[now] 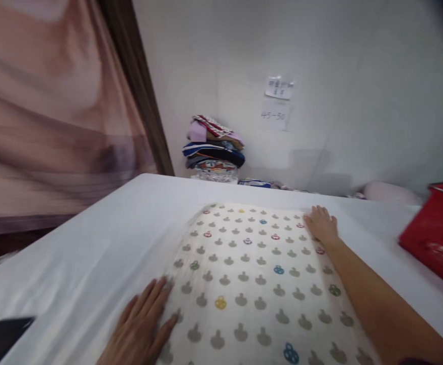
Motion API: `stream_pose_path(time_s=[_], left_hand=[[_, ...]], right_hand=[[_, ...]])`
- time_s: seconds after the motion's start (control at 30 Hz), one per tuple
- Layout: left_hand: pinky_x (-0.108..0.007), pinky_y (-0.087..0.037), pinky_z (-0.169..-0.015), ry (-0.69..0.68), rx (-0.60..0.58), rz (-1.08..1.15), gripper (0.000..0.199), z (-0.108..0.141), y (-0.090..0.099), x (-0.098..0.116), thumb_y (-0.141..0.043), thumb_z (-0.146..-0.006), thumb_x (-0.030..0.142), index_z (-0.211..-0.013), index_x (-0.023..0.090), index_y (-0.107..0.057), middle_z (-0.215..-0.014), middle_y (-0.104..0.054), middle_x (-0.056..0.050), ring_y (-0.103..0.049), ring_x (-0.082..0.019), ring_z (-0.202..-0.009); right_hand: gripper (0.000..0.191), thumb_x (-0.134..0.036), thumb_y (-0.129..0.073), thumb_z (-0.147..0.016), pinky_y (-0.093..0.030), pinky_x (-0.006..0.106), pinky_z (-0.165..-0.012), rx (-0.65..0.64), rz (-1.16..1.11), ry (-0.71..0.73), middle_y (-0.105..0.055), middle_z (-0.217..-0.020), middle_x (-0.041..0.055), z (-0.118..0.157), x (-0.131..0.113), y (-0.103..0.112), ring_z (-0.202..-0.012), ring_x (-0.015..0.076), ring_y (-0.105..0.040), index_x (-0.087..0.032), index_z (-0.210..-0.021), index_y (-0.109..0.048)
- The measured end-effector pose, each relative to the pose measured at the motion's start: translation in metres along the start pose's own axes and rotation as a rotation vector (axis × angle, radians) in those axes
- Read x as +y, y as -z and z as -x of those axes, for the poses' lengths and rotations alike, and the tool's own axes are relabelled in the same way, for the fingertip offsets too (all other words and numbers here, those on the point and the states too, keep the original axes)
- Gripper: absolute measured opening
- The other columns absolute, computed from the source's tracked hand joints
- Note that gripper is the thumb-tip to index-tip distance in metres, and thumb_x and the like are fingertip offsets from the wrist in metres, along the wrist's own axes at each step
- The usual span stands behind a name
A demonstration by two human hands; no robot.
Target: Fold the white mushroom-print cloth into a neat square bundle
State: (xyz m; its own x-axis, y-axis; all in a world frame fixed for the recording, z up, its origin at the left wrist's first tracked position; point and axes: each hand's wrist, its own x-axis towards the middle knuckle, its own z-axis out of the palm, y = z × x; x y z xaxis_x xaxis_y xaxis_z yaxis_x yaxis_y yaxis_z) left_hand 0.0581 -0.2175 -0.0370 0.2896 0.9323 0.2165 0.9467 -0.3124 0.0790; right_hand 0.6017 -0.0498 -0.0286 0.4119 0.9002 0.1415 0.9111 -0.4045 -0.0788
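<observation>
A cream cloth (240, 263) printed with grey mushroom shapes and a few coloured ones lies spread flat over the white-covered table. Its near end runs out of the bottom of the view. My left hand (141, 319) rests palm down at the cloth's left edge, with its fingers stretched out and the thumb over the print. Near the far right corner, my right hand (322, 224) lies flat at the cloth's right edge, fingers spread. Neither hand grips anything.
The white table (88, 228) reaches back towards a pale wall. Folded clothes (214, 144) are stacked behind its far edge. A red bag (440, 233) stands at the right, a dark flat object (4, 337) lies at the lower left, and a pink curtain (54, 116) hangs left.
</observation>
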Motion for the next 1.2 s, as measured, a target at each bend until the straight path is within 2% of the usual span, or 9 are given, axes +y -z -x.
stream_pose_path(time_s=[0.13, 0.37, 0.5, 0.67, 0.77, 0.93, 1.03, 1.13, 1.2], left_hand=[[-0.044, -0.035, -0.104, -0.010, -0.060, -0.067, 0.058, 0.000, 0.012, 0.011, -0.041, -0.085, 0.049, -0.139, 0.030, -0.033, -0.144, -0.033, -0.001, -0.033, -0.025, -0.131], [-0.047, -0.033, -0.105, -0.024, -0.021, -0.049, 0.054, 0.003, 0.010, 0.013, -0.040, -0.087, 0.047, -0.138, 0.028, -0.036, -0.144, -0.034, -0.003, -0.033, -0.026, -0.131], [-0.047, -0.031, -0.105, -0.020, -0.029, -0.032, 0.054, 0.002, 0.010, 0.015, -0.038, -0.088, 0.048, -0.137, 0.025, -0.037, -0.145, -0.034, -0.004, -0.031, -0.027, -0.132], [-0.046, -0.027, -0.106, 0.004, -0.051, 0.003, 0.054, 0.001, 0.013, 0.018, -0.034, -0.089, 0.048, -0.137, 0.024, -0.035, -0.145, -0.033, -0.004, -0.028, -0.026, -0.133], [-0.047, -0.025, -0.107, 0.019, -0.073, 0.026, 0.055, 0.001, 0.016, 0.021, -0.033, -0.089, 0.048, -0.138, 0.023, -0.034, -0.146, -0.031, -0.005, -0.026, -0.026, -0.134], [-0.049, -0.023, -0.107, 0.050, -0.115, 0.079, 0.055, 0.003, 0.020, 0.027, -0.035, -0.089, 0.047, -0.137, 0.020, -0.035, -0.146, -0.031, -0.006, -0.024, -0.027, -0.135], [-0.050, -0.018, -0.109, 0.079, -0.117, 0.159, 0.055, 0.001, 0.021, 0.031, -0.038, -0.088, 0.047, -0.136, 0.021, -0.036, -0.147, -0.029, -0.006, -0.020, -0.027, -0.136], [-0.048, -0.014, -0.110, 0.127, -0.133, 0.354, 0.058, -0.004, 0.023, 0.024, -0.046, -0.083, 0.051, -0.133, 0.023, -0.041, -0.146, -0.031, -0.006, -0.020, -0.026, -0.136], [-0.044, -0.020, -0.109, 0.230, -0.205, 0.609, 0.059, -0.007, 0.029, 0.009, -0.046, -0.081, 0.053, -0.131, 0.021, -0.044, -0.141, -0.040, -0.008, -0.031, -0.025, -0.132]], right_hand=[[0.063, -0.053, -0.019, -0.087, -0.017, 0.062, -0.102, -0.196, -0.007, -0.026, -0.021, -0.150, 0.0087, -0.009, 0.001, -0.011, -0.136, 0.0313, -0.017, -0.021, -0.138, -0.034], [0.068, -0.054, -0.017, -0.087, -0.014, 0.057, -0.106, -0.047, 0.064, 0.146, -0.016, -0.151, 0.0103, 0.014, -0.023, -0.011, -0.138, 0.0275, -0.009, -0.014, -0.141, -0.028], [0.064, -0.054, -0.016, -0.088, -0.016, 0.056, -0.106, -0.190, 0.042, 0.196, -0.018, -0.151, 0.0079, 0.032, -0.036, -0.015, -0.138, 0.0262, -0.013, -0.018, -0.139, -0.030], [0.061, -0.053, -0.018, -0.088, -0.019, 0.056, -0.105, -0.271, 0.034, 0.176, -0.016, -0.151, 0.0082, 0.033, -0.044, 0.004, -0.137, 0.0267, -0.014, -0.020, -0.138, -0.030], [0.063, -0.053, -0.016, -0.088, -0.017, 0.057, -0.106, -0.226, 0.030, 0.179, -0.015, -0.151, 0.0091, 0.057, -0.049, 0.011, -0.138, 0.0265, -0.012, -0.019, -0.140, -0.027], [0.063, -0.053, -0.019, -0.088, -0.014, 0.054, -0.108, -0.212, 0.027, 0.384, -0.018, -0.151, 0.0064, 0.125, -0.049, 0.001, -0.138, 0.0252, -0.013, -0.020, -0.141, -0.028], [0.064, -0.054, -0.019, -0.088, -0.017, 0.056, -0.107, -0.209, 0.008, 0.421, -0.022, -0.150, 0.0081, 0.145, -0.048, 0.003, -0.137, 0.0265, -0.017, -0.019, -0.140, -0.030], [0.066, -0.055, -0.018, -0.088, -0.018, 0.058, -0.105, -0.211, -0.003, 0.400, -0.021, -0.150, 0.0110, 0.153, -0.051, 0.016, -0.136, 0.0292, -0.018, -0.016, -0.139, -0.032], [0.066, -0.055, -0.017, -0.089, -0.016, 0.059, -0.106, -0.183, -0.014, 0.421, -0.018, -0.150, 0.0111, 0.168, -0.051, 0.027, -0.137, 0.0296, -0.015, -0.015, -0.140, -0.031]])
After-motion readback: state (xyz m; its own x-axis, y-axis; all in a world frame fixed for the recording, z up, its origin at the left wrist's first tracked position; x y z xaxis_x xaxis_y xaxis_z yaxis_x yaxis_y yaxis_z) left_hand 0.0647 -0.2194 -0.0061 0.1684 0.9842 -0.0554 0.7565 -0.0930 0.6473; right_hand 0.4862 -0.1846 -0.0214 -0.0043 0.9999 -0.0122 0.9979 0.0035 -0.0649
